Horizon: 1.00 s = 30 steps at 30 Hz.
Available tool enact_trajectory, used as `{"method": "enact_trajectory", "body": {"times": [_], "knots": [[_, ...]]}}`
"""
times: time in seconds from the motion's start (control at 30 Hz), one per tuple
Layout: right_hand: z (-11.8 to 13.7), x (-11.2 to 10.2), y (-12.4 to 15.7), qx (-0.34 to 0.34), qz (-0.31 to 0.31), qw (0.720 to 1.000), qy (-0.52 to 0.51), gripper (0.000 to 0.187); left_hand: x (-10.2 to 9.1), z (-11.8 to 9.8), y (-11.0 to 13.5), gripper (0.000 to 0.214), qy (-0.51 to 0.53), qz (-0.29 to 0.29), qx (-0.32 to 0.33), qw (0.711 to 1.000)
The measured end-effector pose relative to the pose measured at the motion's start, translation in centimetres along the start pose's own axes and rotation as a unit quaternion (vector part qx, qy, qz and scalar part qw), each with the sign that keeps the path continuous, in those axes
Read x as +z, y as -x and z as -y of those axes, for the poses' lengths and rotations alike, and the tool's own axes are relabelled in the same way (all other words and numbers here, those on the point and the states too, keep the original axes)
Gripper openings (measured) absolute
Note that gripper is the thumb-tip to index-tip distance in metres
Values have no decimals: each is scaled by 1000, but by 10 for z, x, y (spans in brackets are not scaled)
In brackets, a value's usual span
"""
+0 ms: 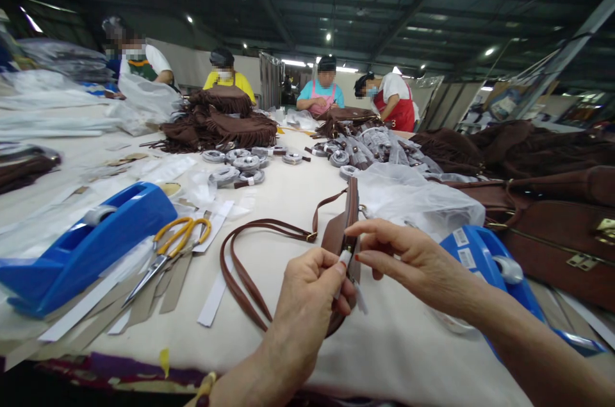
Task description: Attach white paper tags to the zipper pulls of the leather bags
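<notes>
A small brown shoulder bag (334, 234) stands on edge in front of me, its zipper side toward me. Its brown strap (240, 266) loops out to the left over the table. My left hand (312, 288) is closed on the bag's near end, with a small white strip (344, 257) between thumb and finger by the zipper. My right hand (394, 253) is beside the bag's zipper edge, index finger and thumb apart, the index fingertip at the edge. Whether the right hand grips anything is not visible; its lower fingers are partly hidden.
Yellow-handled scissors (177, 237) lie on strips left of the bag, beside a blue tape dispenser (96, 234). Another blue dispenser (490, 259) sits right, near a larger brown bag (557, 227). Wrapped strap coils (247, 163) and fringed bags (235, 125) lie ahead. Several people work beyond.
</notes>
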State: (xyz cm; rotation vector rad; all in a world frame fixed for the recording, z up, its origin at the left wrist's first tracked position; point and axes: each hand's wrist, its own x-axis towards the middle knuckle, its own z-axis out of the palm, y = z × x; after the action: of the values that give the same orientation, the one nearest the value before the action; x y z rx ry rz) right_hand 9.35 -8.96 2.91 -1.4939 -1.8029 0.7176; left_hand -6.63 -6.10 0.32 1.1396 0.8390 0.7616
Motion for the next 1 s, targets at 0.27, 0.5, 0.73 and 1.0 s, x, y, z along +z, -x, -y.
{"method": "enact_trajectory", "body": {"times": [0.27, 0.5, 0.73, 1.0], "knots": [[-76, -55, 102, 233, -489, 817, 199, 34, -1, 6, -3, 19, -14, -9, -12, 1000], [-116, -74, 161, 399, -483, 775, 84, 30, 4, 1, -3, 18, 20, 18, -54, 998], [-129, -67, 150, 415, -521, 741, -88, 18, 3, 5, -2, 15, 37, 23, -27, 999], [-101, -52, 177, 316, -593, 730, -127, 22, 3, -2, -2, 16, 5, 1, -46, 999]]}}
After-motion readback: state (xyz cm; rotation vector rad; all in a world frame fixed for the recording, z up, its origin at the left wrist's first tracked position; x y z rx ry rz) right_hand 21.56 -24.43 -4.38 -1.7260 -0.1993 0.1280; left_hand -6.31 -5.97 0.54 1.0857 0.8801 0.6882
